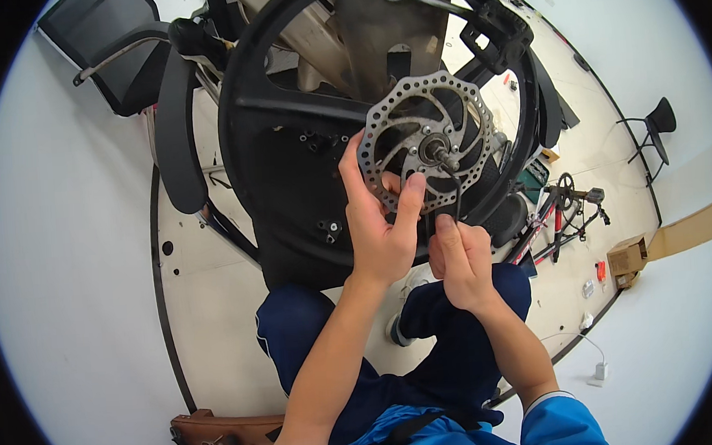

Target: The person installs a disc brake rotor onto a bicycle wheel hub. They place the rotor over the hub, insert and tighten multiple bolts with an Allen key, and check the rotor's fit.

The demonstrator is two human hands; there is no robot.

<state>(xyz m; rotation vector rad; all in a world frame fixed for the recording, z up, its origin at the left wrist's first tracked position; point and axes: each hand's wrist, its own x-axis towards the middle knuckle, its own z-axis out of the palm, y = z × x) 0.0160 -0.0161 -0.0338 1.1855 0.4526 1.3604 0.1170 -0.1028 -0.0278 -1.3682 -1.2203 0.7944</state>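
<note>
A silver brake disc (396,98) with a ring of drilled holes sits on the hub (437,148) of a black spoked wheel (239,107). The thumb of my left hand (385,229) lies near the disc's lower inner part, with its fingers reaching behind the rim, so the hand is closed around the disc's lower left edge. Beside it, my right hand (460,261) is closed on a thin dark hex key (458,193). The key's far end reaches up to the disc beside the axle; whether it sits in a bolt I cannot tell.
Behind the wheel is a black seat-like panel (288,186), with a chair armrest (180,143) at left. A pedal (496,38) on a crank stands over the wheel's upper right. A red bike frame (546,231) and a cardboard box (625,256) lie on the floor at right.
</note>
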